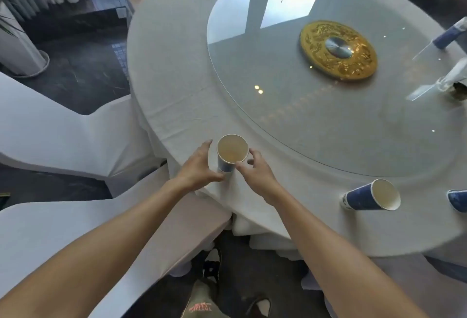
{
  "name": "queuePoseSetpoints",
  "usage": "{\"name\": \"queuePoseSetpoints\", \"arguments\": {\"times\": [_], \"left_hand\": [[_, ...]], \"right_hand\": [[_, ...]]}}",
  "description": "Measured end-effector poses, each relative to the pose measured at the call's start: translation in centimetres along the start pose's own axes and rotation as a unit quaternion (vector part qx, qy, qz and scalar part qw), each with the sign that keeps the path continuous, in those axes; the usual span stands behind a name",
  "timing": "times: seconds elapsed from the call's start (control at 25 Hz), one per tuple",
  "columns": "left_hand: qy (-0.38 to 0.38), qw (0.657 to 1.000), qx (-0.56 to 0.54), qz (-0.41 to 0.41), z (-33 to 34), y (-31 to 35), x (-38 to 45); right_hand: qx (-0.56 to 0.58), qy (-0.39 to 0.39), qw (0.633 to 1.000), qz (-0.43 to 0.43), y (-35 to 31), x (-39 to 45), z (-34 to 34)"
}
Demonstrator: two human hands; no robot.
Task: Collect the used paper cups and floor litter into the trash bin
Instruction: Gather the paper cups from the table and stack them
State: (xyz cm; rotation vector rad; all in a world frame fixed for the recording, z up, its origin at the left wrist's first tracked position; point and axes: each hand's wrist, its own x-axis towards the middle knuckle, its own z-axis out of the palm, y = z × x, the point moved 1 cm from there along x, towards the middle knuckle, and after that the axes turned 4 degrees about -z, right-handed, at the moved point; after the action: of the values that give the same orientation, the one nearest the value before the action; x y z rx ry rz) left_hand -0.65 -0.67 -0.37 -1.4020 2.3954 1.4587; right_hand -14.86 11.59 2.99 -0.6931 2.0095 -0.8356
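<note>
A blue paper cup [232, 152] stands upright near the front edge of the round table [177, 70], with a little yellowish liquid inside. My left hand [199, 166] is on its left side, fingers spread, thumb at the cup's base. My right hand [255, 168] is at its right side, fingertips at the rim. Neither hand has closed around it. A second blue cup [371, 195] stands tilted at the right. A third blue cup [458, 200] is cut off by the right edge. No trash bin is in view.
A glass turntable [316, 120] with a gold centre disc [338, 50] covers the middle of the table. Another blue cup [448, 36] and a glass item [452, 77] sit at the far right. White-covered chairs [50, 128] stand left of the table, over dark floor.
</note>
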Motion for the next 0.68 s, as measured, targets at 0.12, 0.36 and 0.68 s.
{"name": "queuePoseSetpoints", "arguments": {"times": [0.12,0.36,0.68], "left_hand": [[-0.021,0.999,-0.024,0.028,0.9,-0.1,0.8],[0.007,0.996,-0.059,0.061,3.1,0.5,1.6],[-0.054,0.986,-0.081,0.133,5.9,6.1,0.5]], "right_hand": [[0.078,0.022,0.996,0.043,0.5,1.3,0.6],[0.120,0.060,0.989,0.066,0.4,1.4,-0.8],[0.100,0.029,0.993,0.059,3.3,-2.7,-7.9]]}}
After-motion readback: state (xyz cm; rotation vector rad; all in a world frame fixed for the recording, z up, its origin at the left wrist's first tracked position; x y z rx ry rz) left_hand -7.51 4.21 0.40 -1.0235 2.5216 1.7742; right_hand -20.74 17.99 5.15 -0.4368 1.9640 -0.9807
